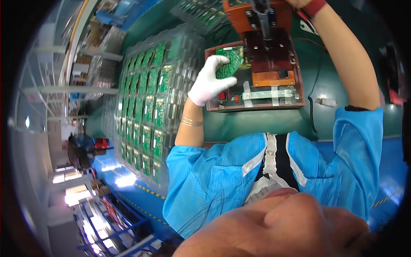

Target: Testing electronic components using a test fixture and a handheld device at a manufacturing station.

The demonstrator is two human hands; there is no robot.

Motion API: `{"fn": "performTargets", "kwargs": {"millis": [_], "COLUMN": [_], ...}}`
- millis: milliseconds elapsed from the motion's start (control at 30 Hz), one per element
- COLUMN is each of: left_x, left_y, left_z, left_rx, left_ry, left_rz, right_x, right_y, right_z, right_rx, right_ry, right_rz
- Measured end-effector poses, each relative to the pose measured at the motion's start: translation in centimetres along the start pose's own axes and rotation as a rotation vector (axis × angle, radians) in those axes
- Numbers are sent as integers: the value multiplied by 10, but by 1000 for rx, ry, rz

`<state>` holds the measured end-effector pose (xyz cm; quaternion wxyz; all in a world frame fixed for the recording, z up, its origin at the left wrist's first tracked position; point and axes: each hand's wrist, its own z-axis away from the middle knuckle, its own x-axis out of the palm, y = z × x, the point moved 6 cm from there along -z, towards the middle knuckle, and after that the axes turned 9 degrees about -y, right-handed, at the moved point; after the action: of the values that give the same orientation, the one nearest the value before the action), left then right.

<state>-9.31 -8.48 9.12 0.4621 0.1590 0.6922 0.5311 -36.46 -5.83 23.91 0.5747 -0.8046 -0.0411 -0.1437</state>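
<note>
My left hand (pixel 214 81), in a white glove, pinches a green circuit board (pixel 231 64) between thumb and fingers. It is over the left side of a reddish box-like fixture (pixel 261 105), with the board held tilted. In the fixture, a dark red plate (pixel 269 60) sits under a metal clamp shaft (pixel 264 23), with an orange block (pixel 274 79) on its near side. At the top edge my right hand (pixel 297 3), bare with a red wristband, reaches to the orange upper part (pixel 240 19) of the fixture. The picture's edge cuts off its fingers.
To the left, stacked clear plastic trays (pixel 165 115) hold rows of green boards. Another tray of boards (pixel 205 15) lies at the far side. A black cable (pixel 314 103) and a small pale item (pixel 326 102) lie on the green mat (pixel 342 122) at right.
</note>
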Motion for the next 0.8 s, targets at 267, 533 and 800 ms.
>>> {"fn": "performTargets", "kwargs": {"millis": [267, 533, 800], "left_x": [51, 100, 106], "left_y": [6, -13, 12], "left_z": [-26, -58, -54], "left_rx": [416, 288, 565], "left_ry": [-281, -430, -316], "left_rz": [-349, -321, -623], "right_x": [0, -5, 3], "right_y": [-4, -6, -7], "right_z": [5, 3, 8], "right_rx": [-56, -72, -42], "right_ry": [-76, -110, -56], "right_rz": [-7, 14, 14]}}
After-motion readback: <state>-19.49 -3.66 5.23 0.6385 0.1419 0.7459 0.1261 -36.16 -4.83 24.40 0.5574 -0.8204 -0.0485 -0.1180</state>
